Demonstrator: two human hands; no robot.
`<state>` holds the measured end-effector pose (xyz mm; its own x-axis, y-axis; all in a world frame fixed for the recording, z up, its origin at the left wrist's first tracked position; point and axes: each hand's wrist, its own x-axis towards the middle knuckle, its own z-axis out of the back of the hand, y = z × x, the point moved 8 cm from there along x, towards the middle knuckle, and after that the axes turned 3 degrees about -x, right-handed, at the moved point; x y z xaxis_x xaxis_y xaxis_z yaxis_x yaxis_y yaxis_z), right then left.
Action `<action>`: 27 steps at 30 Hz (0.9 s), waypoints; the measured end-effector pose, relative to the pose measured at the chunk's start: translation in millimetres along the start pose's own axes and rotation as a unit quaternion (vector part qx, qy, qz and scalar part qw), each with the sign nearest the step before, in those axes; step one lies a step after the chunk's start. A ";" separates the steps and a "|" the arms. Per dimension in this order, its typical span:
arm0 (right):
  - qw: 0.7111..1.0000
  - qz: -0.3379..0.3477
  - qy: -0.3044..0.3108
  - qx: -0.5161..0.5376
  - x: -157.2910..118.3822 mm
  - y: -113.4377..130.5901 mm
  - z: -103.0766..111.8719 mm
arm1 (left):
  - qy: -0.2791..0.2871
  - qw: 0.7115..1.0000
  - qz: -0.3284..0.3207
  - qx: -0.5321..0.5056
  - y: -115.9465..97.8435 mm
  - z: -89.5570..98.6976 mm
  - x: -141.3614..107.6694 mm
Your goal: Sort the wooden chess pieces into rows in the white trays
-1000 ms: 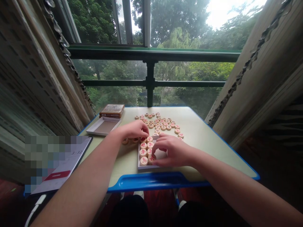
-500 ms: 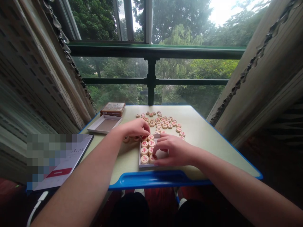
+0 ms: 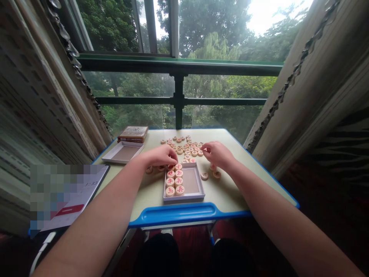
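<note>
Boxed pcs (image 3: 179,181) are lying by L hand (image 3: 160,155), loose pcs (image 3: 195,153) by R hand (image 3: 218,154); both are curving half-closed, can't tell any hold.

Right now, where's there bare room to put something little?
The right half of the white box, between its discs and its right wall. The table between that wall and the right forearm, nearer than two loose discs. The shallow tray at left is bare too. Beyond the box, scattered discs crowd the table.
</note>
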<state>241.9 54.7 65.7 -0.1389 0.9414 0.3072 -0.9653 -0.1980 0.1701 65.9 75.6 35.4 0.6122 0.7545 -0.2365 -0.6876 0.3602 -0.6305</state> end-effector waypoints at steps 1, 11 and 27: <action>1.000 -0.011 0.005 -0.004 2.2 -5.7 -2.6 | -0.001 1.000 -0.001 0.002 -0.5 0.0 -0.1; 0.997 0.056 0.045 -0.024 9.4 -1.1 -27.9 | -0.220 0.974 -0.042 0.034 -4.4 19.0 3.1; 0.998 0.030 0.034 0.041 13.2 -4.0 -23.3 | -0.268 0.960 0.002 0.083 14.9 30.5 10.5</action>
<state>238.8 74.3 47.2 -0.2134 0.9427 0.2564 -0.9337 -0.2741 0.2304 50.1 105.7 46.1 0.3501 0.9144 0.2034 -0.7697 0.4046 -0.4939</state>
